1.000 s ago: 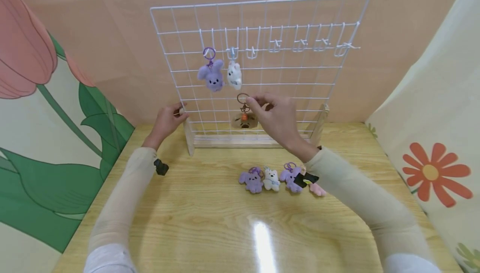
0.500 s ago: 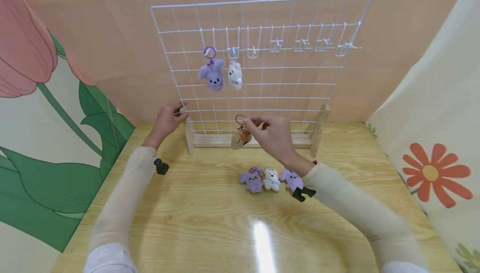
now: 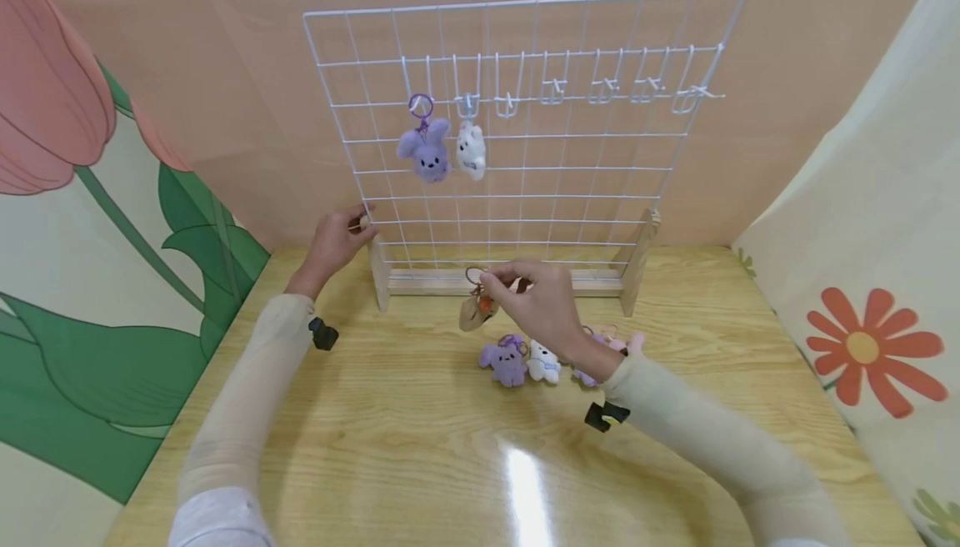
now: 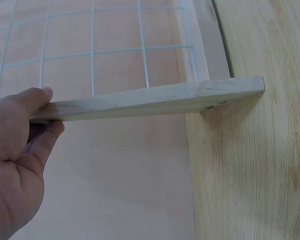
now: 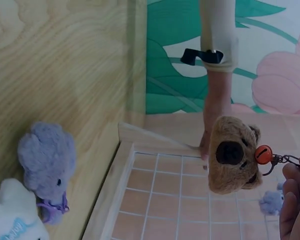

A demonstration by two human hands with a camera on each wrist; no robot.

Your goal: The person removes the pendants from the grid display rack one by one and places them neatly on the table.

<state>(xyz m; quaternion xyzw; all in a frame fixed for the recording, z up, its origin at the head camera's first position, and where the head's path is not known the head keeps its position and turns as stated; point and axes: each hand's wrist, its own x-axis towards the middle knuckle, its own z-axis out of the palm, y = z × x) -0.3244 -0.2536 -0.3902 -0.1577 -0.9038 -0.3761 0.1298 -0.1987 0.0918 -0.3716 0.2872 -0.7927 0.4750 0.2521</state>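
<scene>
The right hand (image 3: 536, 301) pinches a brown plush bear-head keychain (image 3: 471, 314) by its metal ring (image 3: 475, 268), above the wood-grain worktop (image 3: 405, 447); the left hand (image 3: 333, 243) grips the pale wooden upright (image 4: 140, 101) of the white wire grid (image 3: 525, 2). Loosening the pinch could drop the keychain.

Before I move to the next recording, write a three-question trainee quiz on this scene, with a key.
1. What does the right grip hold?
2. True or false: the left grip holds a keychain.
3. How many keychains hang on the rack: A two, B three, C four?

Key:
1. The brown plush keychain.
2. False; it pinches the rack's wooden upright.
3. A: a purple keychain and a white keychain.
</scene>
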